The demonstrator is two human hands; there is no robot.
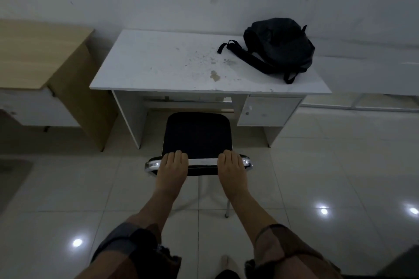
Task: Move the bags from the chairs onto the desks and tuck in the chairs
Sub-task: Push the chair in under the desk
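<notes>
We take the white desk (158, 61) as our landmark and place everything else from it. It stands against the wall, its long axis running left to right across our view, with a drawer unit under its right end and an open kneehole under its middle and left. On its top, at the far right corner, lies the black bag (280, 44), straps trailing toward the desk's middle; that half of the job looks done for this desk, in our judgement.

In front of the desk, on the tiled floor, stands the chair (197, 136). Its dark seat points straight at the kneehole, front edge just at the desk's front line, the rest of it out on the floor on our side. Its chrome top rail (203, 162) runs parallel to the desk's long edge.

Our left hand (173, 165) lies over the rail's left part and our right hand (231, 165) over its right part, fingers curled forward across the bar toward the desk, palms down. Both have hold of the rail; how tightly they close beneath it we cannot tell, since thumbs are hidden.

The relation that matters: the kneehole lies directly ahead of both hands, square to the rail, and neither hand is nearer. We judge an even, straight push forward should slide the chair under, keeping clear of the drawer unit to the right.
</notes>
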